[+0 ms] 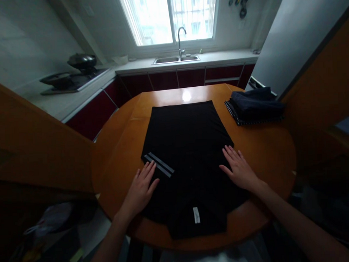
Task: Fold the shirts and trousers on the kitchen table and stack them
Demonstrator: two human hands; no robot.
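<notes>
Black shirt (pixel 189 138) is lying flat mid-table (pixel 120 148), left hand (pixel 143 187) and right hand (pixel 238 169) resting on it, grips spread, apparently smoothing; next move probably calling for pinching its edges.

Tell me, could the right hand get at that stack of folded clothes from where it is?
Probably yes: the right hand lies flat on the black shirt, and the folded clothes sit ahead and to its right, with mainly wooden tabletop between them.
</notes>
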